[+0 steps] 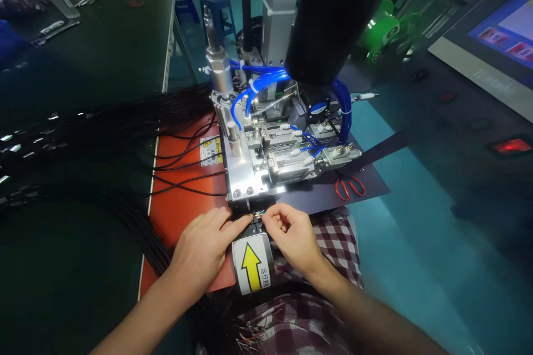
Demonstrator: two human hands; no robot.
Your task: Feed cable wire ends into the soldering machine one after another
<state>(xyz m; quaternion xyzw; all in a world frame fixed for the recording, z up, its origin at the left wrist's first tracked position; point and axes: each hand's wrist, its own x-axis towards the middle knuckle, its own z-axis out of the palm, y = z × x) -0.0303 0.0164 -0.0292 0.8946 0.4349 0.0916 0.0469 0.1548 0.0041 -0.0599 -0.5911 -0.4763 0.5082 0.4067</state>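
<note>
In the middle foreground, my right hand [295, 234] pinches the ends of thin coloured wires [260, 214] between thumb and forefinger, its other fingers curled. My left hand [204, 244] lies opposite, palm down, one digit stretched out to the same wires and its other fingers bent beside the machine's base. That digit's tip touches a small black fixture [255, 227] or the wires on it; I cannot tell which. Right below the fixture is a white label with a yellow arrow [251, 266]. The machine [287, 150], metal with blue air tubes, stands just beyond both hands.
Black cables [183, 177] cross the orange plate [175, 216] on the left. Red-handled scissors [350, 188] lie on the dark plate at right. Loose wire ends [253, 338] rest near checked cloth on my lap. A screen [503, 33] stands far right.
</note>
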